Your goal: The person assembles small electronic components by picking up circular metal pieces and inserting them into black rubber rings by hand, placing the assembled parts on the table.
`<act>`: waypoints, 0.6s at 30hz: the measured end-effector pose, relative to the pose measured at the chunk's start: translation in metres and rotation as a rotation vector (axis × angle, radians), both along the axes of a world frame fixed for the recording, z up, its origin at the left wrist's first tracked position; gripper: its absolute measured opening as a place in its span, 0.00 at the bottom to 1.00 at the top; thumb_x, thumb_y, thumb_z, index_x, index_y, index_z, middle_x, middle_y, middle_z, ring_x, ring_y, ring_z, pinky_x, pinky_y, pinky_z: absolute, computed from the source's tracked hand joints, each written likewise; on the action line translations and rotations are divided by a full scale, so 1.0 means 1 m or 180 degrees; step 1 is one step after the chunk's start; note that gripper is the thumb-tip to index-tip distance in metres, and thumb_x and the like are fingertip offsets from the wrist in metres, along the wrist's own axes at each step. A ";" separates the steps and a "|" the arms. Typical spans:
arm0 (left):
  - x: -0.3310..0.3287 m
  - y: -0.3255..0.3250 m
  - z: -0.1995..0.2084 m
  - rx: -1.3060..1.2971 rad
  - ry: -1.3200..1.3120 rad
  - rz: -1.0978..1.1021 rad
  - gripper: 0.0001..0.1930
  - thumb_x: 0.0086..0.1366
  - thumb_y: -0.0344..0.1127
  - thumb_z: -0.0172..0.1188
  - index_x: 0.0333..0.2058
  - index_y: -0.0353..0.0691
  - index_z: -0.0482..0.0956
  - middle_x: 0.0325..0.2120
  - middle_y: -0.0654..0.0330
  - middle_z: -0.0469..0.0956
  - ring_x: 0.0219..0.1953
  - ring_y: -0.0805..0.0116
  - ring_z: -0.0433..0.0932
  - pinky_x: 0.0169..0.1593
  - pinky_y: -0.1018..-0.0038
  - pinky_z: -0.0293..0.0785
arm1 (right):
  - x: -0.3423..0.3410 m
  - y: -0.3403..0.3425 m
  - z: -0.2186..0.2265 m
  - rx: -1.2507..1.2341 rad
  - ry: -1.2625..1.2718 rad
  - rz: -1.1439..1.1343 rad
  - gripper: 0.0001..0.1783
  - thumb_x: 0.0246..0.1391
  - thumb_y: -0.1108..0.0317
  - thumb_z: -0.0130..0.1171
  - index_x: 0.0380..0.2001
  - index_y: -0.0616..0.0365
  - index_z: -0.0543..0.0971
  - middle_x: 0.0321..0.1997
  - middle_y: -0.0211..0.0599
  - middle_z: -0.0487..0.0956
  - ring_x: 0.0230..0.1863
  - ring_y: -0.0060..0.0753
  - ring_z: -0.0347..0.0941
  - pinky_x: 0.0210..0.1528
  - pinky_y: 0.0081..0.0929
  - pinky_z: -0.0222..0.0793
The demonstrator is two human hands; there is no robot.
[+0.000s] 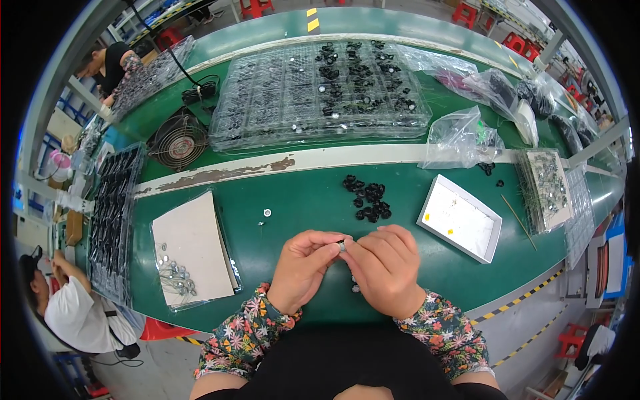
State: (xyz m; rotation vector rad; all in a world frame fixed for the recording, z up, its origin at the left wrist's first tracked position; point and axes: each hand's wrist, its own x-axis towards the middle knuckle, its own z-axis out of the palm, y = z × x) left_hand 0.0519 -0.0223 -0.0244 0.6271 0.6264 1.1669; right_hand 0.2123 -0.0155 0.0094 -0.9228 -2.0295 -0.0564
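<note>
My left hand and my right hand meet over the green tabletop. Their thumbs and fingertips pinch one small silvery part with a dark edge, mostly covered by the fingers. Beyond them lies a loose pile of small black ring-shaped parts. A round silver component with thin leads sits alone, farther left. More small silver pieces peek out beside my right hand. On the left, several silver components with wires rest on a beige board.
Stacked clear trays of black parts stand behind a white ledge. A fan sits at the back left. To the right are a white box, a plastic bag and a loaded board. Two people work at left.
</note>
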 end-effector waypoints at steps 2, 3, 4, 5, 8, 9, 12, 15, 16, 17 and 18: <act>0.000 0.000 0.001 -0.0014 -0.0002 -0.0009 0.06 0.62 0.24 0.53 0.36 0.37 0.77 0.40 0.52 0.78 0.42 0.65 0.76 0.48 0.67 0.73 | -0.002 0.001 -0.002 -0.0073 0.0104 0.0033 0.12 0.35 0.74 0.67 0.29 0.60 0.78 0.27 0.33 0.75 0.28 0.34 0.72 0.37 0.34 0.68; -0.001 0.001 0.002 -0.0033 -0.0002 -0.0023 0.06 0.62 0.24 0.53 0.36 0.37 0.77 0.40 0.52 0.78 0.42 0.65 0.76 0.48 0.68 0.73 | -0.002 0.002 -0.003 -0.0175 0.0233 0.0055 0.11 0.36 0.75 0.65 0.28 0.59 0.77 0.27 0.33 0.75 0.29 0.34 0.72 0.37 0.33 0.68; -0.001 0.002 0.001 -0.0028 -0.0005 -0.0019 0.06 0.62 0.24 0.53 0.36 0.37 0.77 0.40 0.52 0.78 0.42 0.65 0.76 0.48 0.68 0.73 | -0.002 0.003 -0.004 -0.0278 0.0362 0.0078 0.10 0.36 0.75 0.64 0.27 0.59 0.77 0.27 0.33 0.75 0.29 0.34 0.72 0.36 0.32 0.67; -0.001 0.002 0.000 -0.0038 -0.0121 -0.0012 0.07 0.62 0.22 0.53 0.38 0.34 0.76 0.39 0.52 0.78 0.41 0.67 0.77 0.48 0.70 0.73 | -0.002 0.003 -0.005 -0.0274 0.0360 0.0084 0.10 0.36 0.75 0.64 0.27 0.59 0.77 0.27 0.33 0.75 0.29 0.34 0.72 0.36 0.32 0.67; -0.001 0.003 0.001 -0.0018 -0.0173 0.0010 0.08 0.62 0.21 0.52 0.40 0.31 0.76 0.39 0.51 0.78 0.41 0.68 0.77 0.48 0.73 0.73 | -0.002 0.003 -0.006 -0.0788 0.0710 0.0193 0.12 0.35 0.74 0.67 0.28 0.58 0.76 0.28 0.34 0.76 0.29 0.37 0.72 0.35 0.33 0.67; -0.002 0.004 0.002 0.0008 -0.0108 0.0020 0.08 0.62 0.21 0.52 0.40 0.31 0.76 0.39 0.51 0.78 0.41 0.68 0.77 0.48 0.73 0.73 | -0.003 0.003 -0.006 -0.1048 0.0953 0.0246 0.12 0.37 0.75 0.67 0.28 0.58 0.76 0.29 0.35 0.76 0.29 0.38 0.72 0.35 0.31 0.67; -0.002 0.003 -0.001 0.0154 -0.0040 0.0044 0.09 0.61 0.21 0.53 0.40 0.30 0.76 0.40 0.51 0.78 0.42 0.67 0.77 0.49 0.72 0.73 | -0.003 0.002 -0.008 -0.1535 0.1428 0.0359 0.11 0.39 0.76 0.66 0.28 0.60 0.76 0.29 0.38 0.76 0.30 0.38 0.73 0.34 0.28 0.68; -0.003 0.004 -0.001 0.0201 0.0032 -0.0010 0.09 0.61 0.20 0.53 0.40 0.30 0.77 0.41 0.51 0.77 0.43 0.66 0.76 0.50 0.72 0.72 | -0.003 0.002 -0.008 -0.1927 0.1761 0.0446 0.09 0.40 0.79 0.64 0.28 0.61 0.74 0.29 0.37 0.75 0.30 0.34 0.73 0.34 0.24 0.68; -0.003 0.004 0.000 0.0196 0.0040 -0.0013 0.09 0.61 0.20 0.53 0.40 0.30 0.77 0.41 0.51 0.77 0.43 0.66 0.76 0.50 0.72 0.72 | -0.003 0.003 -0.008 -0.2082 0.1855 0.0464 0.09 0.41 0.79 0.63 0.28 0.62 0.74 0.29 0.36 0.75 0.31 0.31 0.73 0.34 0.23 0.69; -0.003 0.005 0.001 0.0238 0.0092 -0.0026 0.09 0.61 0.20 0.53 0.39 0.30 0.78 0.41 0.50 0.77 0.44 0.65 0.76 0.51 0.72 0.71 | -0.003 0.003 -0.008 -0.2082 0.1860 0.0452 0.09 0.41 0.79 0.63 0.28 0.62 0.74 0.29 0.36 0.75 0.31 0.31 0.73 0.34 0.23 0.69; -0.003 0.005 0.002 0.0280 0.0144 -0.0039 0.09 0.60 0.20 0.53 0.39 0.30 0.78 0.42 0.50 0.77 0.44 0.65 0.75 0.52 0.71 0.71 | -0.003 0.003 -0.009 -0.2350 0.2043 0.0489 0.08 0.42 0.79 0.62 0.28 0.62 0.73 0.29 0.34 0.75 0.31 0.28 0.73 0.35 0.22 0.69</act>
